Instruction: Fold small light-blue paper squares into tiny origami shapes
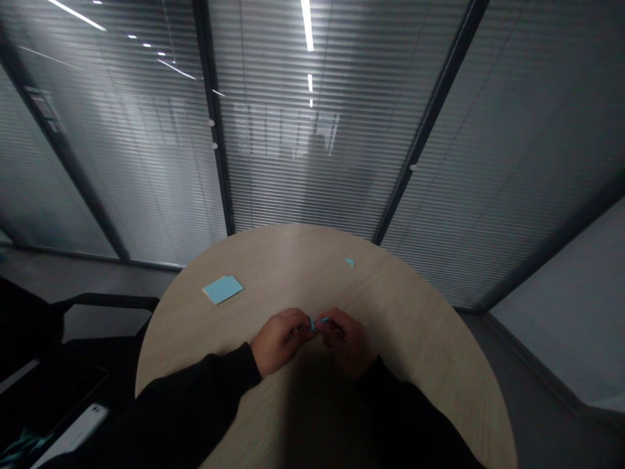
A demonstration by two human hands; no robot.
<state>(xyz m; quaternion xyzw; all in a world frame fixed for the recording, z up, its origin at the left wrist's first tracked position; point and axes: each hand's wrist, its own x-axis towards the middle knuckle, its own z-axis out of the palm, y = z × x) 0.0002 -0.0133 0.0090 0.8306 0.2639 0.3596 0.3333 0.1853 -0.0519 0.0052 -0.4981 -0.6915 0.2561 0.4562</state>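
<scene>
Over the middle of the round table, my left hand (283, 340) and my right hand (346, 342) meet fingertip to fingertip. A small piece of blue paper (313, 323) shows between them, pinched by both hands. Its shape is mostly hidden by my fingers, and the part at the right fingertips looks like a narrow strip. To the left of my hands lies a stack of blue paper sheets (223, 289). Beyond my right hand, a small folded blue paper piece (349, 262) rests near the far edge.
The round wooden table (288, 260) stands against a glass wall with blinds (312, 176). A dark chair (107, 312) is at the left. Low at the left lies a white object like a phone (73, 436), beside some teal scraps (24, 446).
</scene>
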